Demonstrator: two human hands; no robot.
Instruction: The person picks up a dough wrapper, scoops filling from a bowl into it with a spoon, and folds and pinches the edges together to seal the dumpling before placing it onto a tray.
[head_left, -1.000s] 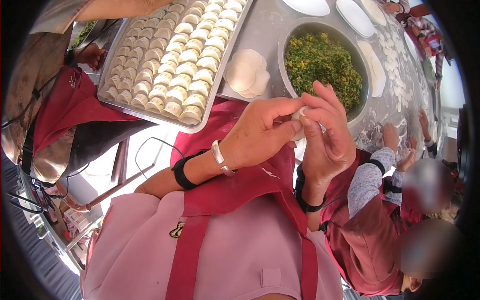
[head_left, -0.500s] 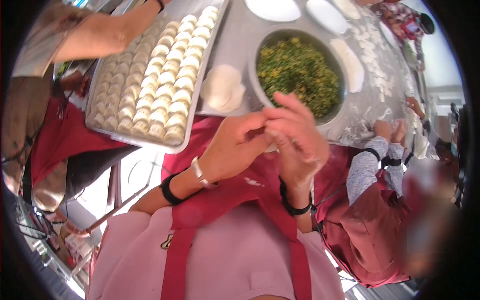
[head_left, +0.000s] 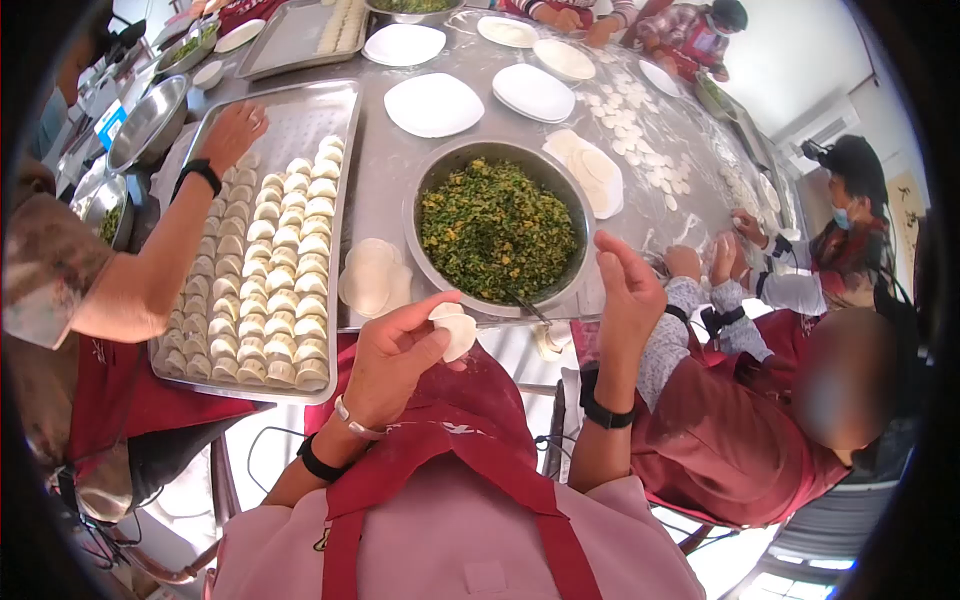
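In the head view, my left hand (head_left: 392, 362) pinches a pale folded dumpling (head_left: 456, 333) between thumb and fingers, just in front of the metal bowl. My right hand (head_left: 632, 300) is raised at the bowl's right side, fingers stretched and holding nothing. The steel bowl (head_left: 588, 215) contains chopped green and yellow filling (head_left: 495, 225). A spoon handle (head_left: 530, 306) leans over its near rim. Left of the bowl lies a stack of round dough wrappers (head_left: 372, 277). Rows of finished dumplings (head_left: 290, 285) fill much of the metal tray (head_left: 345, 120) farther left.
A co-worker's hand (head_left: 235, 135) reaches over the tray from the left. Another person's hands (head_left: 700, 262) rest on the table edge at right. White plates (head_left: 433, 104) stand behind the bowl, and loose wrappers (head_left: 630, 130) lie scattered on the floured table.
My hands have separated: the left has moved down and left with the dumpling, the right has moved right. The view has tilted up, showing more of the table.
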